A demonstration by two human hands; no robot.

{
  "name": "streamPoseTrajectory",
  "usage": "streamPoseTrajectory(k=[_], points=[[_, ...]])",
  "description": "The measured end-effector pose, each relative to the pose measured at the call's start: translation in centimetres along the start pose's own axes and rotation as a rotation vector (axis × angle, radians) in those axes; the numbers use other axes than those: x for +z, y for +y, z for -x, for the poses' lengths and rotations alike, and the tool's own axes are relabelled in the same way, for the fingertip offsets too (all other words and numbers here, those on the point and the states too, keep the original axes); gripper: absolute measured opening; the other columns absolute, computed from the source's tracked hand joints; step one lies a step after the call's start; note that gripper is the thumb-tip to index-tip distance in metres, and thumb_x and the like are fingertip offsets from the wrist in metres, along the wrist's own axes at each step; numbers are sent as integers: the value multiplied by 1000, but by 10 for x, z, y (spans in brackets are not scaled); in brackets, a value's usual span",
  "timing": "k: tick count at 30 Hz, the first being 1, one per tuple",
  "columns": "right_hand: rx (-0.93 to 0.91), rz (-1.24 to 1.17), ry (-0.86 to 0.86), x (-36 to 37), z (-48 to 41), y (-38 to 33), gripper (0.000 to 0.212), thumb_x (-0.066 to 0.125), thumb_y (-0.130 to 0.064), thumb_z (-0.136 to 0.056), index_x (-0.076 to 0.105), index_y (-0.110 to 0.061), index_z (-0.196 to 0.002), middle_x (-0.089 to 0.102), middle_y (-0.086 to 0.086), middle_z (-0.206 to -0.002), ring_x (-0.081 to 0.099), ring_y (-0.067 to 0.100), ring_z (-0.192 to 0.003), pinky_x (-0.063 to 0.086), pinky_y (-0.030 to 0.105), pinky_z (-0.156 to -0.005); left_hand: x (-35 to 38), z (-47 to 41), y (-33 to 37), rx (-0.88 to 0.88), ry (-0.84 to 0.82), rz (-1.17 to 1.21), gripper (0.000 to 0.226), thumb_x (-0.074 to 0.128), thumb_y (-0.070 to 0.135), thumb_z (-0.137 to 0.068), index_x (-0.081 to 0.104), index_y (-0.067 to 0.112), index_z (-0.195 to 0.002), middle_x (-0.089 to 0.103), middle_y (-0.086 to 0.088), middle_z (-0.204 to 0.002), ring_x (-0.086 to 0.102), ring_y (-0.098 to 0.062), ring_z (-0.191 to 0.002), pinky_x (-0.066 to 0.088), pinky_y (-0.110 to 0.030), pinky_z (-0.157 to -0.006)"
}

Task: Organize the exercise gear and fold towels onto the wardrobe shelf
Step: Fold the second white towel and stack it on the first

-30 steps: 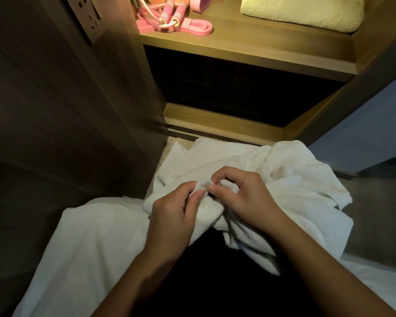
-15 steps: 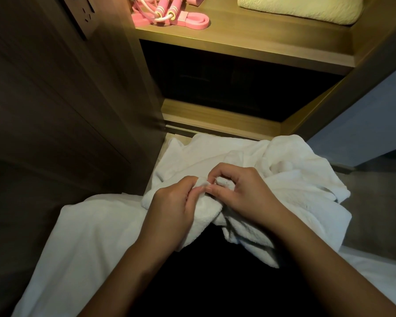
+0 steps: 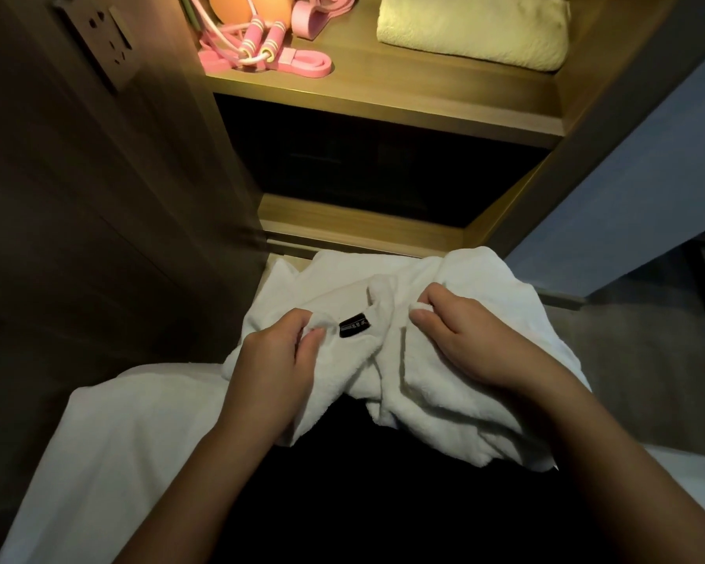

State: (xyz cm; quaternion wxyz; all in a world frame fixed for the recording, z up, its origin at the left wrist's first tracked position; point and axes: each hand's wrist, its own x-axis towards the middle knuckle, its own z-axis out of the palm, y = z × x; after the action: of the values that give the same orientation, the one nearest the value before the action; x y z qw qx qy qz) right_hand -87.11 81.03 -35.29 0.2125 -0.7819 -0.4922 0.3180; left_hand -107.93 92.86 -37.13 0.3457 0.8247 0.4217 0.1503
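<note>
A crumpled white towel (image 3: pixel 477 405) lies on my lap in front of the wardrobe, with a small black label (image 3: pixel 355 328) showing near its top edge. My left hand (image 3: pixel 273 368) pinches the towel's edge just left of the label. My right hand (image 3: pixel 465 331) grips a fold to the right of it. On the lit wardrobe shelf (image 3: pixel 403 95) above, a folded cream towel (image 3: pixel 473 28) lies at the right. A pink skipping rope (image 3: pixel 257 44), pink resistance bands (image 3: pixel 302 63) and an orange ball (image 3: pixel 245 6) sit at the left.
A dark open compartment (image 3: pixel 375 173) lies under the lit shelf. A wooden side panel with a wall socket (image 3: pixel 106 42) stands at the left. White bedding (image 3: pixel 98 449) spreads below my left arm. A blue-grey wall (image 3: pixel 635 189) and grey floor (image 3: pixel 648 380) are at the right.
My hands have drawn apart along the towel's edge, uncovering the black label between them. The view has tilted up, showing more of the shelf.
</note>
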Motion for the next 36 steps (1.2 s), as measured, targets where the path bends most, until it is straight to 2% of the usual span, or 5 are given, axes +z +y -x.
streamPoseTrajectory(k=[8,16,25,28,36], points=[[-4,-66,161,-41,7,2,13,53,-42,-95,54,-32,-87,60,-8,-77,55,1,-69,40,18,-61,-13,-12,7,11,54,105,18,54,24,-96,63,14,-84,60,-4,-67,56,-21,-64,41,-31,-55],[90,12,415,-182,-23,11,30,64,-30,-91,57,-14,-67,50,-1,-65,44,11,-61,36,28,-58,-82,-151,62,201,279,253,16,53,17,-95,64,8,-88,58,-5,-77,50,-13,-73,39,-28,-64],[338,-279,1107,-326,10,51,18,53,-16,-94,61,-1,-102,55,17,-94,57,32,-88,51,45,-72,-203,-245,103,-5,661,349,34,43,16,-97,61,-2,-119,62,-22,-118,57,-27,-107,43,-34,-89],[389,-253,1231,-338,32,62,31,51,-17,-95,60,8,-110,60,23,-102,60,38,-100,49,48,-90,-224,-251,88,-121,713,361,39,40,18,-98,58,-5,-123,59,-28,-124,55,-39,-116,43,-42,-99],[356,-293,1354,-333,29,51,30,51,-23,-98,58,1,-115,60,25,-119,56,38,-112,42,39,-94,-234,-248,93,-111,773,402,36,39,24,-97,59,2,-117,59,-23,-122,56,-38,-112,44,-43,-97]])
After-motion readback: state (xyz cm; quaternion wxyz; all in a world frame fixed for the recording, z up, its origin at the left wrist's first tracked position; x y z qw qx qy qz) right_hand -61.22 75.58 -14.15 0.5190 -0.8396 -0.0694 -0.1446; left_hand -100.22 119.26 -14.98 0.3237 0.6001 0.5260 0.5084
